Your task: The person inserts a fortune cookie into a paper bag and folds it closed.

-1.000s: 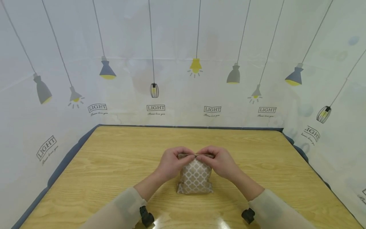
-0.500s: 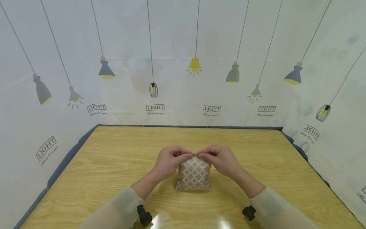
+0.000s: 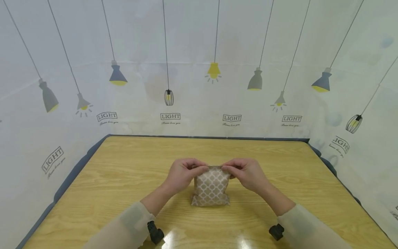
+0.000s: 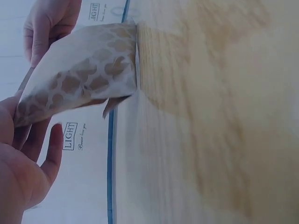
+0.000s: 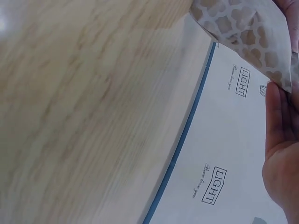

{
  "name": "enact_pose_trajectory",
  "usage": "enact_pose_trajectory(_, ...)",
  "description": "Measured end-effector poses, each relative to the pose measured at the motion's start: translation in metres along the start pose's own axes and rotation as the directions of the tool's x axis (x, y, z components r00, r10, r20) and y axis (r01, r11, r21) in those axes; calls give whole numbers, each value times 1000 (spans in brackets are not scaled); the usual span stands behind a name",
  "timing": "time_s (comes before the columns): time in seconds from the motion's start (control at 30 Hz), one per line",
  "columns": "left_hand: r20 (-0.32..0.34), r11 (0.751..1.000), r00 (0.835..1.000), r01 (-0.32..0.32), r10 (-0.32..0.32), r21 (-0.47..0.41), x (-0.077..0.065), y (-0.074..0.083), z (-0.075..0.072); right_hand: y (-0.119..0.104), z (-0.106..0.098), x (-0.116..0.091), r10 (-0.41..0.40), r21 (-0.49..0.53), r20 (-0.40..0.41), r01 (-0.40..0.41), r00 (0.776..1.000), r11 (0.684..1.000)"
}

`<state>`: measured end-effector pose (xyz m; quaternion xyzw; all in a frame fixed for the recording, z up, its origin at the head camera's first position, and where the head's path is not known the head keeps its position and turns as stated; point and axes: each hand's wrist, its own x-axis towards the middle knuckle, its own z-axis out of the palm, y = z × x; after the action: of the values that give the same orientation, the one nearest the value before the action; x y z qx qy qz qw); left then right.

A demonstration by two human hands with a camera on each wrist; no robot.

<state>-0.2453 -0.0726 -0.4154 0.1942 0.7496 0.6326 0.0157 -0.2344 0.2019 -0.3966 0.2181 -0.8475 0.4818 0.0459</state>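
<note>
A brown paper bag (image 3: 212, 186) with a white lattice pattern stands upright on the wooden table, its base touching the surface. My left hand (image 3: 184, 174) pinches the left part of its top edge between thumb and fingers. At the right part of that edge, my right hand (image 3: 245, 173) pinches the paper the same way. Between the two thumbs a short stretch of the top edge shows. In the left wrist view the bag (image 4: 88, 70) looks filled out and bulging. What is inside cannot be seen.
The wooden table (image 3: 124, 162) has a dark blue edging (image 3: 71, 173) along its sides and back. Pale walls (image 3: 192, 86) printed with hanging lamps and "LIGHT" signs stand around it. A black wrist camera (image 3: 154, 232) sits on the left sleeve, another camera (image 3: 276, 231) on the right.
My hands have moved apart along the bag's top edge, left hand to the left and right hand to the right. More of the edge shows between them. The bag stays nearly in place.
</note>
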Motion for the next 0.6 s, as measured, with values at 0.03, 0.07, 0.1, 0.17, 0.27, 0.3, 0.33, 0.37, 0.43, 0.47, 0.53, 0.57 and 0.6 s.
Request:
enact_pose_trajectory(0.03, -1, 1000, 1000, 14, -14, -4, 0, -1, -1, 1, -1, -1, 3, -6, -10, -3, 1000, 1000)
enact_pose_trajectory(0.07, -2, 1000, 1000, 25, -25, -11, -1, -1, -3, 2, -2, -2, 7, -7, -17, -7, 1000, 1000)
enact_pose_trajectory(0.1, -5, 999, 999, 33, -33, -14, -1, -2, -4, 4, -3, -3, 12, -6, -24, -13, 1000, 1000)
enact_pose_trajectory(0.17, -16, 999, 999, 46, -46, -16, -1, -3, -6, 6, -4, -5, 27, -3, -32, -27, 999, 1000)
enact_pose_trajectory(0.27, -30, 999, 999, 38, -38, 0, 0, -4, -8, 8, -5, -5, 62, 41, -10, -62, 998, 997)
enact_pose_trajectory(0.3, -34, 999, 999, 38, -38, 7, 0, -3, -8, 8, -5, -6, 77, 56, 0, -77, 997, 995)
enact_pose_trajectory(0.33, -39, 999, 999, 38, -38, 11, 0, -4, -8, 8, -5, -6, 89, 68, 12, -90, 996, 994)
enact_pose_trajectory(0.37, -46, 999, 998, 40, -40, 13, 0, -3, -8, 9, -5, -6, 102, 75, 21, -104, 995, 992)
enact_pose_trajectory(0.43, -54, 999, 998, 41, -40, 16, -1, -3, -8, 9, -5, -7, 126, 87, 33, -129, 991, 988)
enact_pose_trajectory(0.47, -56, 999, 998, 43, -42, 15, -1, -3, -8, 9, -5, -8, 130, 86, 33, -132, 991, 988)
enact_pose_trajectory(0.53, -60, 999, 997, 43, -42, 12, -2, -4, -9, 9, -6, -9, 127, 72, 24, -129, 992, 989)
enact_pose_trajectory(0.57, -62, 999, 997, 44, -44, 12, -3, -5, -9, 9, -6, -9, 124, 64, 17, -124, 992, 990)
enact_pose_trajectory(0.6, -62, 999, 997, 44, -43, 10, -3, -5, -10, 9, -5, -9, 117, 56, 12, -117, 993, 992)
